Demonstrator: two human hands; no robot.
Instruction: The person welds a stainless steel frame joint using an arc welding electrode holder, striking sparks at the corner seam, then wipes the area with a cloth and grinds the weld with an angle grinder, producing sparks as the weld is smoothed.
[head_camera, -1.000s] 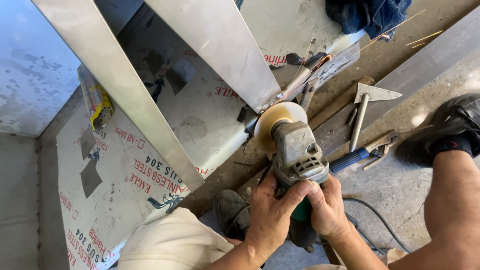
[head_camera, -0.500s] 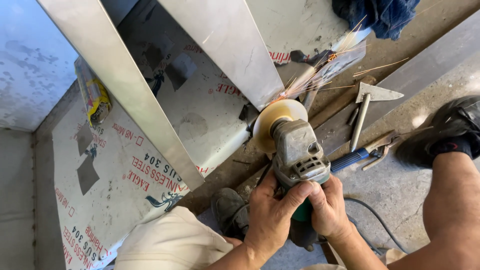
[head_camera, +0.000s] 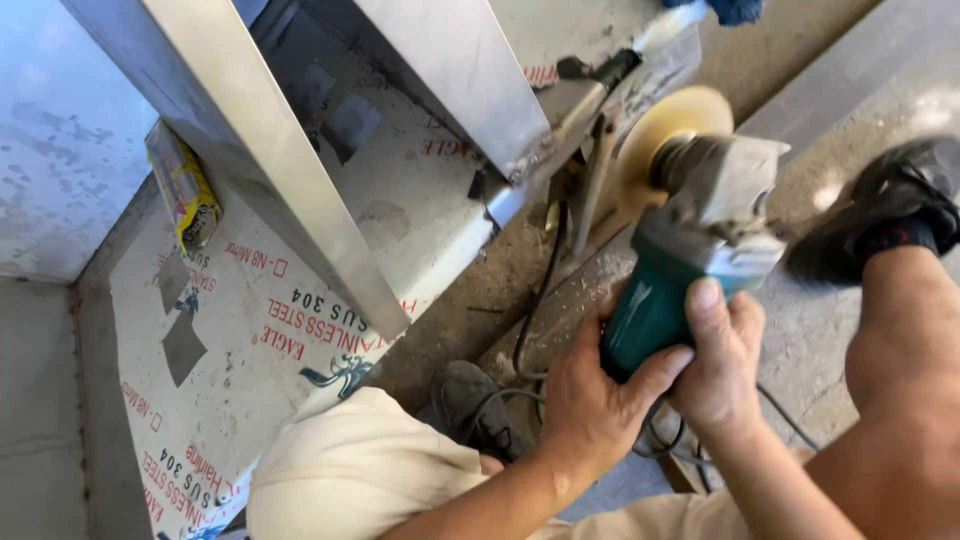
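Both hands grip a green and grey angle grinder (head_camera: 700, 225) with a tan disc (head_camera: 670, 135). My left hand (head_camera: 600, 395) wraps the green body from below and the left. My right hand (head_camera: 720, 365) clasps it from the right, fingers over the top. The disc hangs in the air to the right of a folded stainless steel panel (head_camera: 450, 80), apart from its lower corner (head_camera: 530, 160). A black cord (head_camera: 540, 300) trails from the grinder down to the floor.
A second steel strip (head_camera: 260, 150) slants across the left. Film-covered steel sheet (head_camera: 250, 340) lies under it, with a yellow tube (head_camera: 185, 195) on it. My black shoe (head_camera: 880, 205) rests at the right, a knee in beige cloth (head_camera: 350, 470) is below, and blue cloth (head_camera: 735, 10) lies at the top.
The grinder has lifted off the steel panel's edge and moved right and up. The sparks seen half a second ago have stopped. The view has shifted closer.
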